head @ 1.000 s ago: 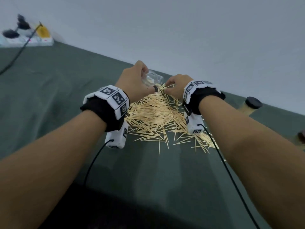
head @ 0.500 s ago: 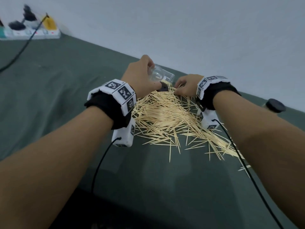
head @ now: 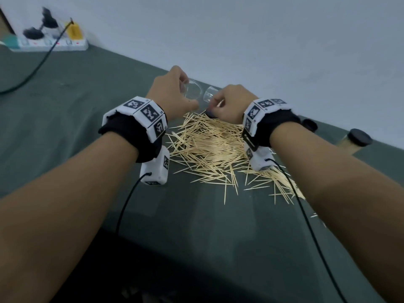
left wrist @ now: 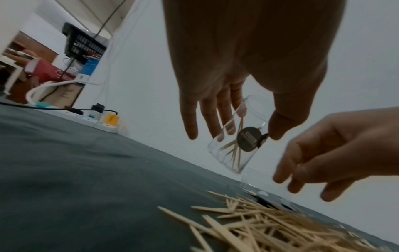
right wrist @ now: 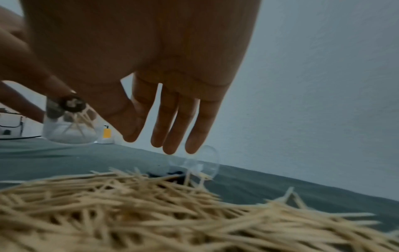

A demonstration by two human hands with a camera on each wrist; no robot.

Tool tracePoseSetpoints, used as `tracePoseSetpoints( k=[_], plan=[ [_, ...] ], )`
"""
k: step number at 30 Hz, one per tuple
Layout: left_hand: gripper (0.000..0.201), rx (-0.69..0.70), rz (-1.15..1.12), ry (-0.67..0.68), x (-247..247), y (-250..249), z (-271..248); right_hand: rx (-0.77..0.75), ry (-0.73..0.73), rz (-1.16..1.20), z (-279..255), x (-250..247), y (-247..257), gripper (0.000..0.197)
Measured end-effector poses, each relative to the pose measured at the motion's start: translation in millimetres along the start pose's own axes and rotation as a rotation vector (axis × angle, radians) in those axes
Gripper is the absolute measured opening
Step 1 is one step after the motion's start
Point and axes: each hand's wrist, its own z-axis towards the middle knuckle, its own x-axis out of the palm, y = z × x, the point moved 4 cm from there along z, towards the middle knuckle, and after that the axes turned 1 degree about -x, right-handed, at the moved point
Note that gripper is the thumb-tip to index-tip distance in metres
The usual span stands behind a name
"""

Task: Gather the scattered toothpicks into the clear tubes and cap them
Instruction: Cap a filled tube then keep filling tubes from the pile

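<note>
Filling under way | left hand [left wrist: 235,95] holds clear tube [left wrist: 234,145] above the table, few sticks inside | right hand [right wrist: 151,95] loose, empty | toothpicks [head: 209,147] heaped below | next: pinch another bunch, feed the mouth.

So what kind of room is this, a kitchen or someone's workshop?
Probably an office or lab work space, not a kitchen: a table under dark green cloth against a bare wall, a loaded power strip on it, and cardboard boxes and a black crate in the room behind.
</note>
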Motion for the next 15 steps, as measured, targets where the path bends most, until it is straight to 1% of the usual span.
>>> tracePoseSetpoints(
  k=[1, 3, 5, 9, 13, 15],
  plan=[
    [0.046, -0.007, 0.000, -0.010, -4.0, 3.4, -0.7, -0.017, 0.010, 0.008, 3.7, 3.6, 9.8, 0.019],
    [0.050, -0.017, -0.005, -0.020, -12.1, 9.6, -2.8, -0.035, 0.040, 0.003, 12.5, 12.9, 24.4, 0.035],
    [0.054, -0.024, -0.006, -0.030, -19.9, 15.7, -4.3, -0.030, 0.080, -0.069, 19.4, 21.8, 35.3, 0.044],
    [0.046, -0.044, 0.017, -0.047, -29.1, 30.0, -2.9, -0.019, 0.248, -0.225, 24.3, 43.6, 46.3, 0.047],
    [0.047, -0.050, 0.023, -0.045, -31.5, 33.3, -1.1, -0.044, 0.221, -0.295, 14.3, 41.7, 46.7, 0.050],
    [0.048, -0.046, 0.023, -0.044, -30.6, 32.2, -0.5, -0.052, 0.209, -0.288, 6.5, 37.5, 42.6, 0.050]
  ],
)
